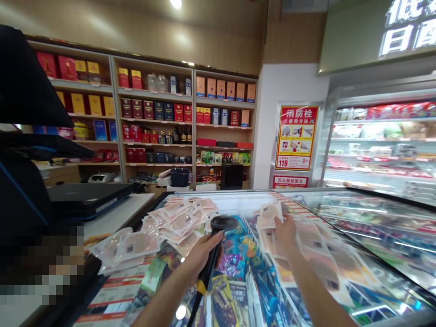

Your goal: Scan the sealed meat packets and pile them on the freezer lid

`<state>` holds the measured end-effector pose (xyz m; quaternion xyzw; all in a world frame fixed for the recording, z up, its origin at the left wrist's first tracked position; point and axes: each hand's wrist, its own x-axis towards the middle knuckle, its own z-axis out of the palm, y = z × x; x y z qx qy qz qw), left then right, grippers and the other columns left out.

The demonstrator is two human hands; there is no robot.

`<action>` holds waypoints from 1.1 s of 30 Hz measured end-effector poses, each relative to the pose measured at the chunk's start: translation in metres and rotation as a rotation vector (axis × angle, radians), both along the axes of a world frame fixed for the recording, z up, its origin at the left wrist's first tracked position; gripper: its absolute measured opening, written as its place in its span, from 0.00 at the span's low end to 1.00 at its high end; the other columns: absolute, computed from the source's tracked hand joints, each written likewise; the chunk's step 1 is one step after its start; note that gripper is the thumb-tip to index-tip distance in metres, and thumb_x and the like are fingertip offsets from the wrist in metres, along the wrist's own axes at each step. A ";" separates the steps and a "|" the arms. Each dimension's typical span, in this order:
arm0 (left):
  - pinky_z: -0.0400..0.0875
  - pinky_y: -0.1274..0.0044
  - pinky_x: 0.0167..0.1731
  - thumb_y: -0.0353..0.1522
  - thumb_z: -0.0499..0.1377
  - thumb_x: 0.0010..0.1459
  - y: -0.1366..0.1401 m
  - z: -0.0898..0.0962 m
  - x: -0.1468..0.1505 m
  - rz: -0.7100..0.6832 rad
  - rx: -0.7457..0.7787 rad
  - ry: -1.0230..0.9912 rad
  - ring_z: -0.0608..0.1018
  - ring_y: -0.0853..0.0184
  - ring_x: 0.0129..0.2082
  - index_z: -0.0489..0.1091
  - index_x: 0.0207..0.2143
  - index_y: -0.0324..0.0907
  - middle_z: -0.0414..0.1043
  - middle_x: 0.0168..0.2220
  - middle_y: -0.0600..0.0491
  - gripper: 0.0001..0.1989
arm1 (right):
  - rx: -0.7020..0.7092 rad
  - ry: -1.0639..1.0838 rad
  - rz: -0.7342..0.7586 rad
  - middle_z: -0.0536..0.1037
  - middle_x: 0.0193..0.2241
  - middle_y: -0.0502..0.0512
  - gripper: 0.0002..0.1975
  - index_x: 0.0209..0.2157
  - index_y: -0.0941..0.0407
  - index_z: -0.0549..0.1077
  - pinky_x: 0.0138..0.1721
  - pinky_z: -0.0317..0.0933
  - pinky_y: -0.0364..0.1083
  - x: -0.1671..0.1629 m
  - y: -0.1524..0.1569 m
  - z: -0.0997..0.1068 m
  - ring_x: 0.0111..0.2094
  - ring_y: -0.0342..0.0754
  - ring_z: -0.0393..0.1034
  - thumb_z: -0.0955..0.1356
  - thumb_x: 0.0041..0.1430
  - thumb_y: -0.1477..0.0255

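Observation:
My left hand is wrapped round the handle of a black barcode scanner, its head pointing forward above the freezer. A cable with a yellow collar runs down from the handle. My right hand pinches the edge of a flat clear plastic packet, pale with a light label. Under and beside that hand lie more such packets, some showing barcodes. To the left of the scanner, a loose heap of similar packets spreads over the freezer's glass top.
Through the glass, colourful ice-cream wrappers fill the chest freezer. A black checkout machine stands on the counter at left. Shelves of boxed bottles line the back wall. At right is a lit display fridge; a red fire-hydrant poster hangs beside it.

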<state>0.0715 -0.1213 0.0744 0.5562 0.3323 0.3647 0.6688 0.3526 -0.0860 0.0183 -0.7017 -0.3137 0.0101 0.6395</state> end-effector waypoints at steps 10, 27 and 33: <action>0.55 0.81 0.14 0.48 0.55 0.42 -0.013 -0.002 0.044 -0.051 -0.026 -0.029 0.62 0.76 0.11 0.60 0.19 0.40 0.61 0.12 0.58 0.19 | -0.172 -0.237 -0.251 0.71 0.39 0.66 0.23 0.44 0.65 0.65 0.42 0.53 0.50 0.038 -0.036 0.001 0.40 0.56 0.63 0.58 0.44 0.73; 0.56 0.83 0.14 0.47 0.57 0.41 0.009 -0.019 -0.044 0.248 -0.105 -0.032 0.65 0.76 0.13 0.61 0.26 0.40 0.63 0.16 0.60 0.19 | -0.523 -0.548 0.359 0.73 0.39 0.60 0.19 0.42 0.58 0.68 0.42 0.55 0.49 -0.110 0.027 -0.001 0.42 0.53 0.64 0.59 0.51 0.65; 0.55 0.83 0.13 0.46 0.58 0.41 0.013 -0.027 -0.078 0.342 -0.113 -0.069 0.64 0.77 0.12 0.61 0.24 0.40 0.62 0.14 0.60 0.19 | -0.720 -0.532 0.349 0.71 0.40 0.66 0.25 0.45 0.59 0.64 0.42 0.53 0.57 -0.149 0.053 0.002 0.46 0.60 0.61 0.56 0.51 0.57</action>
